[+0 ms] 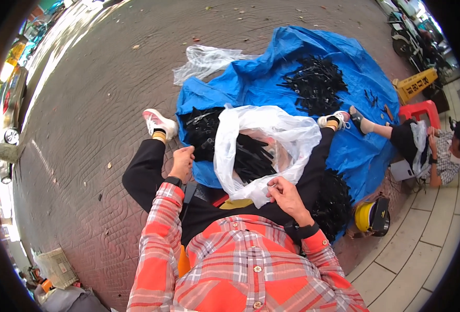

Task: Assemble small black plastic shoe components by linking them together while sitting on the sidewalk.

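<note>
Between my spread legs stands an open white plastic bag point(230, 151) with black strips point(253, 156) inside. My left hand point(182, 162) is closed to the left of the bag, at the edge of a pile of black strips point(201, 127); what its fingers hold, if anything, is hidden. At the bag's near right rim is my right hand point(288, 197), thumb and forefinger drawn together. Whether they pinch the plastic or a small piece I cannot make out. A dark flat strip point(189, 192) shows beside my left wrist.
A blue tarp point(250, 83) bears more black strips point(318, 83) at the back and a heap point(334, 203) by my right leg. Clear plastic point(204, 62) lies beyond it. At right are a seated person point(443, 151), a red stool point(421, 110), a yellow sign point(416, 86) and a yellow-black round object point(364, 216).
</note>
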`<state>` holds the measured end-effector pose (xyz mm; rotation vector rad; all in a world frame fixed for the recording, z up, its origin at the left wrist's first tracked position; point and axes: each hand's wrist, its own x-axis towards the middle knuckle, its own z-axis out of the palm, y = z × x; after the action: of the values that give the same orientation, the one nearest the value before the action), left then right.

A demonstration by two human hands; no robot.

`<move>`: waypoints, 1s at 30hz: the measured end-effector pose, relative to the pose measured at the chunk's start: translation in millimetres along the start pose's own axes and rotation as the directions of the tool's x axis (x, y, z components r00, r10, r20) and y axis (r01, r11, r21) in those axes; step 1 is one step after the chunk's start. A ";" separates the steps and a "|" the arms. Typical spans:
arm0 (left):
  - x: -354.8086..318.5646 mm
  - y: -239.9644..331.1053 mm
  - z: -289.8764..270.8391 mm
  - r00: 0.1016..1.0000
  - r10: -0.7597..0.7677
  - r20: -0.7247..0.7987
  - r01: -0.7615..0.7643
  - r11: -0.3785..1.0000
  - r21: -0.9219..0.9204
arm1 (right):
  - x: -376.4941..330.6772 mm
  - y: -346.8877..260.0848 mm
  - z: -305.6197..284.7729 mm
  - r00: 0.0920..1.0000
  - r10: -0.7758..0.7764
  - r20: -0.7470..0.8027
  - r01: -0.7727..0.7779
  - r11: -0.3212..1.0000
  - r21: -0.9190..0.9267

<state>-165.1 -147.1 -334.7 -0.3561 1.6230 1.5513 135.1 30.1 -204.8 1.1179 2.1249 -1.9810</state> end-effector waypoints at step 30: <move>-155.7 42.6 126.7 0.722 -0.156 0.674 0.237 0.971 -0.029 | 47.9 -27.5 -44.2 0.986 -0.141 -0.092 0.165 0.916 0.365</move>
<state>-54.2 -74.5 -178.1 -0.0064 0.8973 1.3841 104.9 93.4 -195.6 1.0972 1.9693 -2.5355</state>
